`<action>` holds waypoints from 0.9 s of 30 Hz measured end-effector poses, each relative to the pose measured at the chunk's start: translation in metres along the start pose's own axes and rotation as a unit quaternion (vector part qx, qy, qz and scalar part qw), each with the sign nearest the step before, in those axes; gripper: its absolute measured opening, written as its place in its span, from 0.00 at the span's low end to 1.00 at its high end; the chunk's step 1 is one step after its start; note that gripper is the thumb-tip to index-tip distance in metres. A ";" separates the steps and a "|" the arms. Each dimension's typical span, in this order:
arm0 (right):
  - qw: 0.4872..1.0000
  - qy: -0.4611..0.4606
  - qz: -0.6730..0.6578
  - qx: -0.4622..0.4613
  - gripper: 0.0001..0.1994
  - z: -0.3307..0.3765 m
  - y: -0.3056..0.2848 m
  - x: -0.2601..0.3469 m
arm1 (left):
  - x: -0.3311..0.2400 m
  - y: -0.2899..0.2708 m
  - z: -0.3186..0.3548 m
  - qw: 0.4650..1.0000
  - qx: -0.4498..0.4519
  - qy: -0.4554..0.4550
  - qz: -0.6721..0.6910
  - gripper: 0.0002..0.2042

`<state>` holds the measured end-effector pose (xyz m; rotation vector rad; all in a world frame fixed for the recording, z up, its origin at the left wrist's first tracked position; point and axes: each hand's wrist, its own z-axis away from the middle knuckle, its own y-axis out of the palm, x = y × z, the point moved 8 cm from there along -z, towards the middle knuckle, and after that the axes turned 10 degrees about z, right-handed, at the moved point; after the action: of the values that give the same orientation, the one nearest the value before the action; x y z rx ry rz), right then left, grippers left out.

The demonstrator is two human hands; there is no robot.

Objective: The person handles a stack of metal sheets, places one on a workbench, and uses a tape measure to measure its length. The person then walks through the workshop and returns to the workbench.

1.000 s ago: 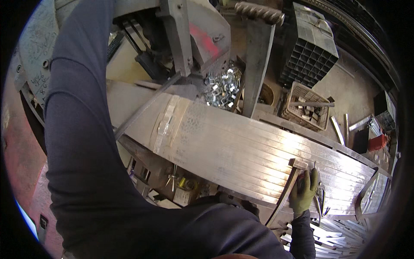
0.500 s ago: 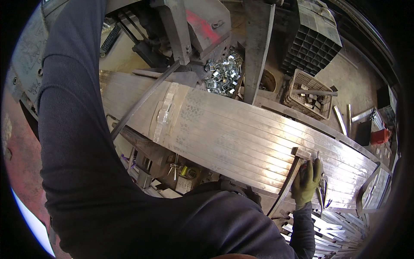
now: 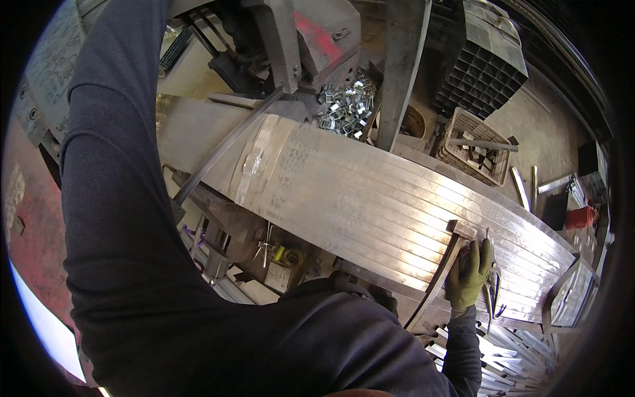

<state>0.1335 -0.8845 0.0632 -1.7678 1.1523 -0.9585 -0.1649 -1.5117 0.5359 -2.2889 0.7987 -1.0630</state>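
Observation:
My left arm [image 3: 112, 165] in a dark sleeve reaches up past the upper left edge, so my left hand is out of view. My right hand [image 3: 468, 278], in a green and dark work glove, rests on a row of long flat metal bars [image 3: 344, 198] laid side by side. Its fingers stretch away from me and hold nothing that I can see. Just left of it lies a hammer-like tool [image 3: 433, 284] with a block head and a long straight handle. Against the hand's right side lie pliers-like tools [image 3: 494, 291].
A dark slanted rod [image 3: 228, 145] crosses the bars' left part. Beyond them are a heap of small metal pieces [image 3: 345, 102], a plastic basket [image 3: 473, 149], stacked square tubes [image 3: 483, 73] and a steel post [image 3: 403, 73]. A yellow tape measure [image 3: 288, 257] and cut strips [image 3: 516, 351] lie nearer.
The view has shifted slightly, so the bars and machine appear a little displaced. My right hand stays beside the hammer-like tool, and my left arm is still raised out of the picture.

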 end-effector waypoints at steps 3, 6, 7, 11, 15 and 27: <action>1.000 0.004 -0.002 0.001 0.29 0.001 0.000 -0.001 | 0.003 0.000 0.003 1.000 0.013 -0.011 0.020 0.30; 1.000 0.001 -0.004 -0.001 0.29 0.001 0.000 0.000 | 0.006 -0.002 0.009 0.999 -0.011 -0.027 0.045 0.30; 1.000 0.000 -0.002 -0.002 0.29 0.001 0.000 0.000 | 0.007 -0.003 0.012 0.998 -0.027 -0.029 0.045 0.29; 1.000 0.004 -0.005 -0.003 0.28 0.000 0.000 0.001 | 0.009 -0.005 0.021 0.996 -0.066 -0.035 0.057 0.28; 1.000 0.004 -0.005 -0.004 0.28 -0.001 -0.001 0.002 | 0.006 -0.009 0.019 0.998 -0.046 -0.009 0.029 0.27; 0.999 -0.008 -0.022 -0.027 0.28 -0.009 -0.013 0.012 | 0.008 -0.048 0.045 0.971 -0.129 -0.041 0.195 0.27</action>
<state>0.1331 -0.8946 0.0804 -1.8473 1.1437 -0.9439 -0.1101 -1.4746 0.5448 -2.2299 1.3505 -0.7155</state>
